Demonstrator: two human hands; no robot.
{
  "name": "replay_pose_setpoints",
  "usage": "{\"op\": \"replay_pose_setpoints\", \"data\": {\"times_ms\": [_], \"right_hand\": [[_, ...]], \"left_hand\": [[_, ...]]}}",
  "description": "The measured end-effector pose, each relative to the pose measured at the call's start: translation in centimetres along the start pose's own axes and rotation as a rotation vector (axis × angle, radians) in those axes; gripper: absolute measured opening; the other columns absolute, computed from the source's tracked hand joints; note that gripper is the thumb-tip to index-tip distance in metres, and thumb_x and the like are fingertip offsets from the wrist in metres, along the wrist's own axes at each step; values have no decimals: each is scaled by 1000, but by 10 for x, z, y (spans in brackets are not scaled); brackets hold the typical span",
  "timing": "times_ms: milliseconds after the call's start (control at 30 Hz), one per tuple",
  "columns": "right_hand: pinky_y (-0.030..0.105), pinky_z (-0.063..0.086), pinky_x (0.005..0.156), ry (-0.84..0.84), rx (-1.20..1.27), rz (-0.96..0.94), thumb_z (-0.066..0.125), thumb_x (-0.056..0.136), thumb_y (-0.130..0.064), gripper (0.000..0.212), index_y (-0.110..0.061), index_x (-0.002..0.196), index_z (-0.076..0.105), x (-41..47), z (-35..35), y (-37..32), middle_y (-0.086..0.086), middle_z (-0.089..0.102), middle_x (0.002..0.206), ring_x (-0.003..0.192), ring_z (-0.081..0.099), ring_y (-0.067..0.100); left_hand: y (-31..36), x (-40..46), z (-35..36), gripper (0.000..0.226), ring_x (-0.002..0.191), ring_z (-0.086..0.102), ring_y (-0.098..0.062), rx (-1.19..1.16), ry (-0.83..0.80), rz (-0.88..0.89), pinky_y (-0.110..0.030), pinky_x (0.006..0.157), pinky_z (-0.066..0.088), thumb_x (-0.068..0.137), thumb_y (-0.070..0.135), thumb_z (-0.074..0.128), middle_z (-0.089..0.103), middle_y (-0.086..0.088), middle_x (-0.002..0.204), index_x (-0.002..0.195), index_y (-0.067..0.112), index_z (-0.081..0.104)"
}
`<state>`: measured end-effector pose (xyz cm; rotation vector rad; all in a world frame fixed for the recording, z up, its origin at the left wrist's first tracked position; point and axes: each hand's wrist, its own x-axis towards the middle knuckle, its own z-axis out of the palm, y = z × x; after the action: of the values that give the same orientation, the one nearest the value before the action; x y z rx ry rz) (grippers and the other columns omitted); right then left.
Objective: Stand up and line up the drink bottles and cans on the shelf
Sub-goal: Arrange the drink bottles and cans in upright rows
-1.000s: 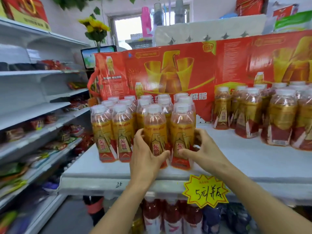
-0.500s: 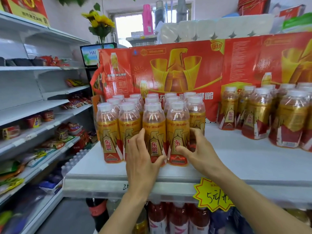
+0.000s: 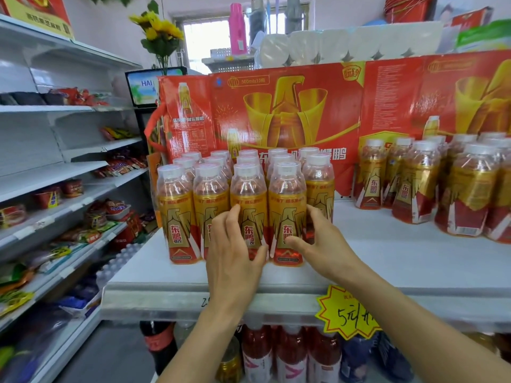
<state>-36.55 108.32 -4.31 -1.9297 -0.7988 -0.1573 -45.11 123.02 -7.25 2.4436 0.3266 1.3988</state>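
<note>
Several upright orange-and-gold drink bottles with clear caps stand in tight rows on the white shelf (image 3: pixel 387 261). My left hand (image 3: pixel 235 252) curls round the third front bottle (image 3: pixel 249 200), thumb on its right side. My right hand (image 3: pixel 318 244) curls round the fourth front bottle (image 3: pixel 287 205), thumb on its label, fingers behind its right side. A fifth bottle (image 3: pixel 319 183) stands just behind and to the right of it. The leftmost front bottle (image 3: pixel 177 217) stands free.
A second group of the same bottles (image 3: pixel 442 189) stands at the shelf's right. Red cartons (image 3: pixel 276 106) line the back. A yellow price tag (image 3: pixel 345 313) hangs on the shelf's front edge. Snack shelves (image 3: pixel 55 189) run along the left; more bottles (image 3: pixel 290 355) stand below.
The two front bottles in my hands have slid left and back into line with the front row. The camera moved closer.
</note>
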Motion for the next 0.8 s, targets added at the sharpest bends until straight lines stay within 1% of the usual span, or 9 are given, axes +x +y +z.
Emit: {"op": "replay_pose_setpoints", "data": {"times_ms": [67,133,167,300,433,567,600,700,800], "right_hand": [[38,44,105,22,-32,-28,70,85,-27,60,-28,137,41,-2,-3,0,-6,54,131,122,51,10],[37,40,108,79,-82,-54,70,86,-28,70,-23,147,35,-7,-13,-1,-6,47,140,130,44,10],[37,41,108,111,-88,-65,69,87,-26,69,-22,147,36,-11,-20,0,-6,47,140,129,43,9],[34,47,97,198,-125,-72,68,89,-23,52,-24,136,48,-20,-62,14,-8,51,128,113,51,6],[36,49,95,246,-212,-42,67,89,-21,41,-19,129,57,-9,-119,38,-6,55,123,110,54,11],[29,47,91,331,-353,-95,66,90,-17,29,-14,119,63,20,-189,53,0,60,114,104,56,14],[30,47,92,346,-380,-118,65,90,-16,27,-13,117,64,29,-205,55,1,60,114,104,57,16],[37,46,94,320,-469,-181,62,92,-16,23,-13,114,65,62,-244,63,2,59,113,104,55,17],[39,42,96,188,-582,-218,57,94,-19,25,-15,118,62,98,-259,69,5,56,122,114,51,22]], "left_hand": [[8,3,-5,79,114,42,-12,4,8,74,-23,88,47,76,29,81,39,-2,127,141,12,40],[19,5,-7,70,113,45,-13,-31,-9,146,-23,88,48,79,28,77,43,0,125,139,13,45],[27,6,-7,65,112,47,-13,-70,-21,174,-26,87,49,80,28,76,44,2,124,137,15,47],[69,12,8,48,109,51,-12,-231,-100,288,-27,88,49,84,26,70,51,7,118,128,18,55],[115,28,37,39,106,51,-10,-326,-243,380,-29,87,48,86,29,66,52,9,115,123,20,58],[162,58,73,39,103,50,-7,-363,-388,371,-30,89,47,87,32,69,51,10,114,123,22,58],[173,68,81,39,104,50,-7,-356,-402,365,-29,90,47,87,33,69,51,10,114,124,23,58],[197,95,102,40,107,48,-4,-294,-414,352,-27,95,46,88,35,68,52,10,117,125,25,57],[209,120,107,42,108,49,-8,-195,-436,343,-31,95,46,88,38,67,51,10,117,127,26,56]]}}
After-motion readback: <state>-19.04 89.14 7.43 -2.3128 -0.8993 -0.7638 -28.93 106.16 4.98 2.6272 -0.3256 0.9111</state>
